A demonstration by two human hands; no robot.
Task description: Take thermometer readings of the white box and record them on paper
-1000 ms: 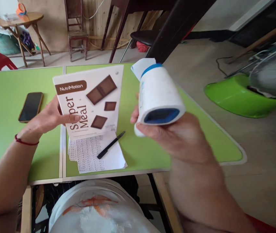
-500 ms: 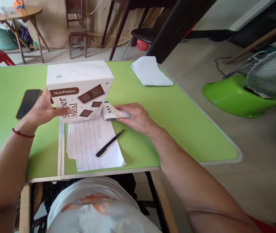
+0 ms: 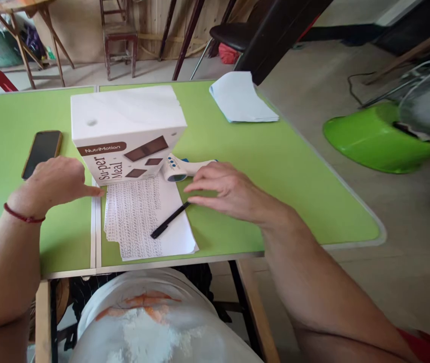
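The white box [image 3: 127, 136] stands on the green table [image 3: 305, 201], astride the seam between two panels, close to the far edge. The handheld device [image 3: 177, 169] lies just beside the box's right end, handle pointing right; from where I stand, contact between the two cannot be confirmed. The left hand [image 3: 58, 181] is at the box's near left corner, off its face: thumb spread, fingertips hidden. The right hand [image 3: 233, 194] is unladen, fingers parted, near the device's handle and the upper end of the black pen [image 3: 169, 220]. The pen lies diagonally across the written sheets [image 3: 135, 217], which leave a narrow margin to the table's near edge. Open surface: wide on the right, up to the rounded corner; more on the left panel, around the phone [image 3: 42, 151]. The white sheets [image 3: 243, 98] lie along the far right edge. Count: box, one; handheld device, one; pen, one; phone, one; paper stacks, two; table panels, two.
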